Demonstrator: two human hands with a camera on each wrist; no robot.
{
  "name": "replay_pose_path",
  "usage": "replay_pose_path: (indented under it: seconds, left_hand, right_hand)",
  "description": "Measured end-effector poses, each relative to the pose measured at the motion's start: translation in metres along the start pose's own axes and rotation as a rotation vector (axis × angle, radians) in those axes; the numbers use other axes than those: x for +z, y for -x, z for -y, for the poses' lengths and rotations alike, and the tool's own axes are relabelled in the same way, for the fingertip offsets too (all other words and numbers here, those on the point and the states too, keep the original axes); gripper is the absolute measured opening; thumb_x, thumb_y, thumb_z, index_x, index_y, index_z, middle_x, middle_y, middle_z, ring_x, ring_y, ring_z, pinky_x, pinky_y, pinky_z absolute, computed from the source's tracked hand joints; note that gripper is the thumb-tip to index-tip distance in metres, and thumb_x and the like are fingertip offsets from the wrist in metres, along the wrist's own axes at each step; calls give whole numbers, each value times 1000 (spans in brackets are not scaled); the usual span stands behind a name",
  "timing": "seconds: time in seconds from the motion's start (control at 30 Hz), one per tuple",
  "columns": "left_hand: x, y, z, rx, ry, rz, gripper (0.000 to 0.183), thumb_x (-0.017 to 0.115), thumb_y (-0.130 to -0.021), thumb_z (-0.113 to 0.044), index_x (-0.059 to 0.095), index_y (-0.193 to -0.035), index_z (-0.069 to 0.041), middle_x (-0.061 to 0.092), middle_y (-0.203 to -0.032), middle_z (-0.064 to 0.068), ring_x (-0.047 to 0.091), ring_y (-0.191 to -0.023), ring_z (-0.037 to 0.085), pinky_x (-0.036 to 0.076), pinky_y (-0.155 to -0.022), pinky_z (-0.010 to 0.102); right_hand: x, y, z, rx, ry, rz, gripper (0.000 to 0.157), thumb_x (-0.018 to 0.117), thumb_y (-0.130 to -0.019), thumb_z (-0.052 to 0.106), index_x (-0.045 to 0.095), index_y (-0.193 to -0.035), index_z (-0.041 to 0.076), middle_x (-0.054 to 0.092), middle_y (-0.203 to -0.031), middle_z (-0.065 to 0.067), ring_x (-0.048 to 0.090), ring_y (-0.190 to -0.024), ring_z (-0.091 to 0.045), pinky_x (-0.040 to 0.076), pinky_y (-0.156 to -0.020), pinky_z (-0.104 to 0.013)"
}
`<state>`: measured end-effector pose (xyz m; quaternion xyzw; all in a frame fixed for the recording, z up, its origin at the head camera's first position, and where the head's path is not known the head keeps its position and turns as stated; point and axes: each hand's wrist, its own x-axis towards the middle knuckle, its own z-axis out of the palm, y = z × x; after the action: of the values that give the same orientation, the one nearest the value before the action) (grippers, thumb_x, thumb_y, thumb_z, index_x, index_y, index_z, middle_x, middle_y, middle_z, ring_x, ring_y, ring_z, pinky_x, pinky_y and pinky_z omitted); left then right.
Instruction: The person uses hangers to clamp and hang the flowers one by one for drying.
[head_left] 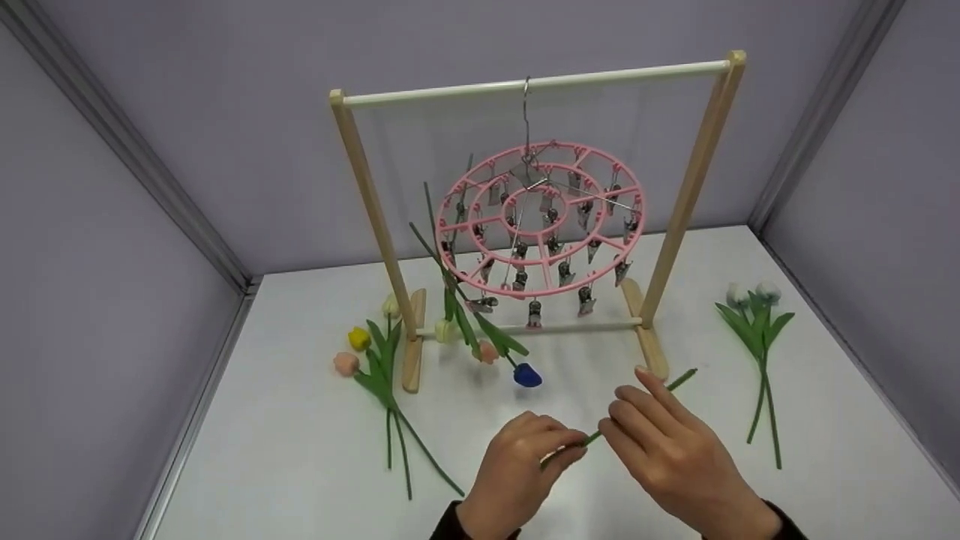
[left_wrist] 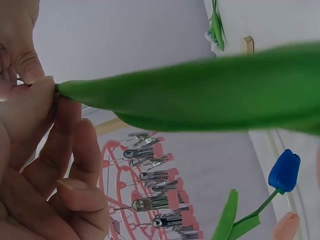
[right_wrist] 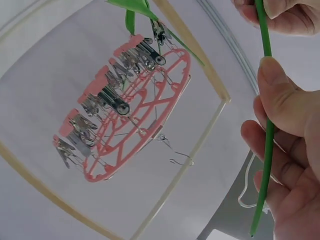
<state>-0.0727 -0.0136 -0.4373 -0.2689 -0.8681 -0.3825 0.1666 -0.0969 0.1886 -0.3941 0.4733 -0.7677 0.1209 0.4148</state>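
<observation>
Both hands hold one artificial tulip by its green stem [head_left: 682, 379], which slants up to the right above the table. My left hand [head_left: 517, 465] pinches the stem between thumb and fingers, where a long green leaf [left_wrist: 200, 95] begins in the left wrist view. The flower head is out of sight. My right hand [head_left: 667, 450] grips farther along, thumb on the stem and fingers behind it; the stem's cut end sticks out past this hand. Beyond the hands, a pink round clip hanger [head_left: 544, 259] carries several tulips head-down at its left side, among them a blue tulip [head_left: 527, 375].
The hanger hooks over the white bar [head_left: 615, 77] of a wooden-legged stand. Pink, yellow and pale tulips [head_left: 382, 375] lie on the white table [head_left: 300, 457] at left. Two white tulips [head_left: 761, 330] lie at right. Grey panels enclose the table.
</observation>
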Motion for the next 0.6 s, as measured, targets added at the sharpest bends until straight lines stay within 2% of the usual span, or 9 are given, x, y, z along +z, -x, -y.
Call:
replay_pose_path:
  seconds: [0.17,0.27,0.33,0.4,0.5,0.6]
  left_hand:
    - [-5,1,2,-28,19,-47,8,68,-95,-22,74,-101,-20,69,-91,-10,56,-77,2,44,-70,15]
    - [-8,1,6,-76,60,-110,8,68,-96,-23,73,-101,-19,69,-93,-10,59,-79,3,47,-72,17]
    - [-10,1,7,-117,115,-163,8,68,-96,-23,72,-101,-19,69,-94,-9,60,-79,3,49,-71,20]
    - [-12,-1,9,-154,179,-211,8,68,-96,-25,72,-100,-19,69,-93,-8,61,-79,4,50,-69,23]
    - [-15,0,9,-213,275,-246,10,67,-96,-27,70,-101,-19,68,-93,-9,61,-79,5,46,-66,26]
    - [-16,1,6,-253,336,-245,11,65,-97,-28,69,-101,-19,67,-92,-9,60,-80,6,41,-65,30]
  right_hand:
    - [-3,-11,4,-58,-45,-68,41,38,-108,5,74,-90,-1,68,-96,-14,64,-102,-33,32,-112,-40]
    - [-4,-10,7,-8,-116,-153,36,43,-107,8,76,-94,0,70,-99,-14,64,-103,-34,34,-111,-39]
    - [-2,-7,8,87,-168,-210,33,49,-106,14,77,-92,2,71,-94,-11,66,-94,-32,38,-108,-37]
    - [4,-1,10,214,-225,-229,32,54,-104,21,77,-89,4,69,-90,-8,67,-88,-28,41,-105,-32]
    - [19,11,18,400,-327,-193,28,62,-100,29,77,-90,7,68,-91,-4,67,-85,-21,45,-97,-21]
    - [35,22,29,537,-453,-117,9,73,-91,16,76,-97,10,67,-98,1,66,-89,-17,47,-89,-15]
